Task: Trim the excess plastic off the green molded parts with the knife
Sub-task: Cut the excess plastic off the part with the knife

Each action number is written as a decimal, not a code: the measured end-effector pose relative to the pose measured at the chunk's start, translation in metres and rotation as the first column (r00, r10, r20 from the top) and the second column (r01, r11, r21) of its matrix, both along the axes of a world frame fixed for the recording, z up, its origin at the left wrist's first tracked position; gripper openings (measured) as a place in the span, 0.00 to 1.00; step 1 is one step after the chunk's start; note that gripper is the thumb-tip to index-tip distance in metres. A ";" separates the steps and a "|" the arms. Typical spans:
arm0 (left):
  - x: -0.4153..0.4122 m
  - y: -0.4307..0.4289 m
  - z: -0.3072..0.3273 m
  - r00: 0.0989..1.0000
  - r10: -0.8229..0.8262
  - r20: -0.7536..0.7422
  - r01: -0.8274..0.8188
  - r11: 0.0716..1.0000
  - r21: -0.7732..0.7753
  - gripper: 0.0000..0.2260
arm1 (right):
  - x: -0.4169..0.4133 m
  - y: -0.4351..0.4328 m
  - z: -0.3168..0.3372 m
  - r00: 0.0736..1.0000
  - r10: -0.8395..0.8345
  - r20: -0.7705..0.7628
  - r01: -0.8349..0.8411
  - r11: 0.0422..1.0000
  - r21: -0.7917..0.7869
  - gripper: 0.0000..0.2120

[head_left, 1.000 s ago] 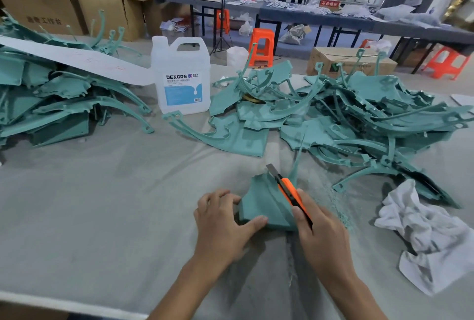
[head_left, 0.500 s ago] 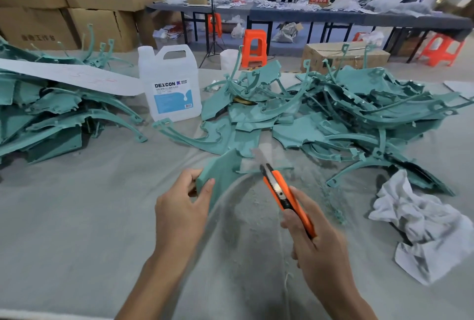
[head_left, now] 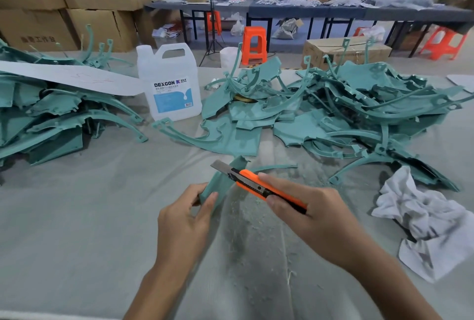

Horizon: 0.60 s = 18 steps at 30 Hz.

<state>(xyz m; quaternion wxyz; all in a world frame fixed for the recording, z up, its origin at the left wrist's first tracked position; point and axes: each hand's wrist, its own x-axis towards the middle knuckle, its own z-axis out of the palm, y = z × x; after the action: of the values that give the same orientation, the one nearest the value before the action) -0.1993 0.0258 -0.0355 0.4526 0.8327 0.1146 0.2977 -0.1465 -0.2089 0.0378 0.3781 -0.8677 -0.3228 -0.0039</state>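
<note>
- The left hand [head_left: 184, 219] pinched the near end of one green molded part [head_left: 221, 181], thumb on its face and fingers curled behind, holding it tilted above the grey table cover [head_left: 77, 230].
- The right hand [head_left: 316, 219] clasped an orange utility knife [head_left: 256, 184]. The extended blade pointed toward 10 o'clock and crossed the part's upper end; whether it touched could not be told.
- Pale shavings [head_left: 246, 219] lay on the cover at 6 o'clock from the part.
- A heap of green parts [head_left: 359, 104] sat at 1 o'clock from the hands, and a second heap [head_left: 51, 119] at 10 o'clock.
- A white DEXCON jug [head_left: 170, 86] stood at 11 o'clock, between the heaps.
- A crumpled white cloth [head_left: 431, 219] lay at 3 o'clock.
</note>
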 end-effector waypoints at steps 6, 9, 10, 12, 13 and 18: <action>-0.008 -0.010 -0.002 0.999 -0.029 0.021 0.026 0.991 0.131 0.06 | 0.036 -0.019 0.037 0.997 0.062 0.042 -0.046 0.950 -0.310 0.19; -0.011 -0.015 -0.002 0.999 -0.035 0.025 0.031 0.988 0.154 0.08 | 0.052 -0.019 0.047 0.998 0.023 0.058 0.002 0.922 -0.388 0.18; -0.011 -0.015 -0.002 1.000 -0.024 0.019 0.021 0.988 0.153 0.08 | 0.052 -0.016 0.049 0.996 0.024 0.084 0.011 0.919 -0.394 0.18; -0.011 -0.013 -0.002 1.000 -0.005 0.004 0.004 0.988 0.155 0.08 | 0.048 -0.010 0.048 0.988 0.033 0.149 0.026 0.925 -0.379 0.18; -0.011 -0.012 -0.001 1.000 -0.003 0.001 0.003 0.987 0.158 0.06 | 0.043 -0.007 0.046 0.987 0.038 0.155 0.021 0.933 -0.358 0.19; -0.014 -0.014 -0.001 1.000 -0.025 0.008 0.024 0.992 0.123 0.09 | 0.035 -0.010 0.029 0.980 0.109 0.165 -0.049 0.943 -0.329 0.20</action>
<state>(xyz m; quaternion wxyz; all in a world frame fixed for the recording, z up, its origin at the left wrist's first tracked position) -0.2131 0.0115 -0.0366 0.4047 0.8588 0.0834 0.3027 -0.1118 -0.2184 0.0664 0.1998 -0.9002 -0.3868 -0.0146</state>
